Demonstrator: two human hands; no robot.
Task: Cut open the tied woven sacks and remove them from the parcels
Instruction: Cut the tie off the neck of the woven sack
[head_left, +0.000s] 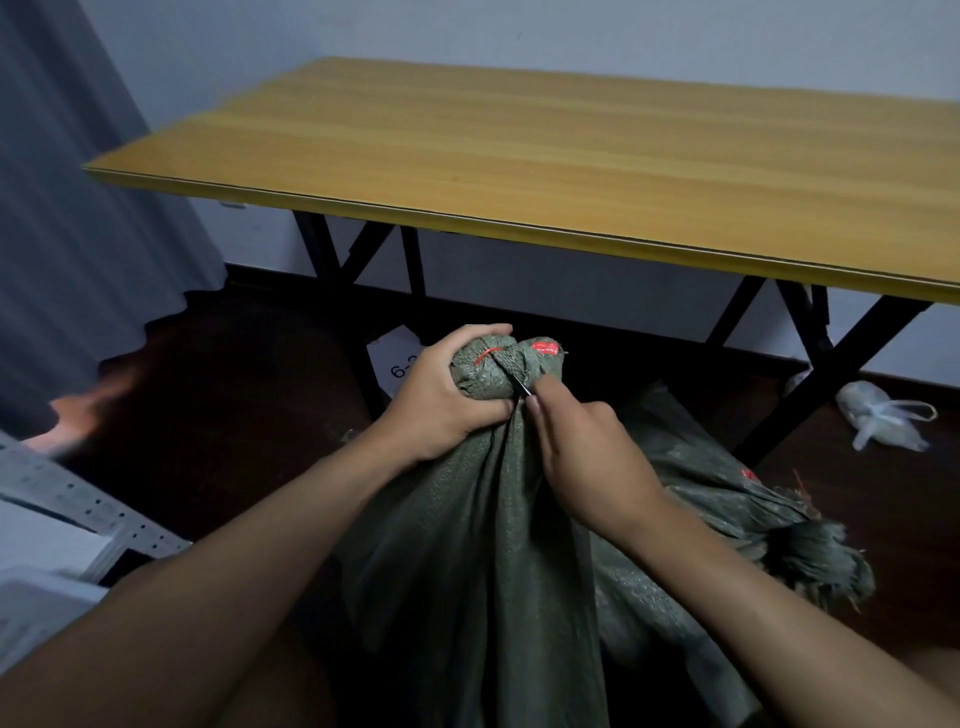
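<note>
Soft, limp woven sack (467, 519): left hand (441, 395) clenching bunched neck below red tie (485, 355); right hand (582, 447) gripping small blade (521, 387). Best held there, taut.

**Colours and weaves, floor by the table**

Woven sack (467, 519): dull grey-green, fine criss-cross weave; red tie (485, 355) at the gathered neck, red printed tag (545, 347). Second sack (727, 499) behind: same grey-green, a red mark, frayed end. Table (519, 156): yellow wood grain in long streaks, black legs. Floor (234, 415) dark reddish brown. Curtain (67, 208) grey-blue. Wall pale bluish white. Plastic bag (878, 421) translucent white. Paper sheet (397, 364) white, black figures.
</note>
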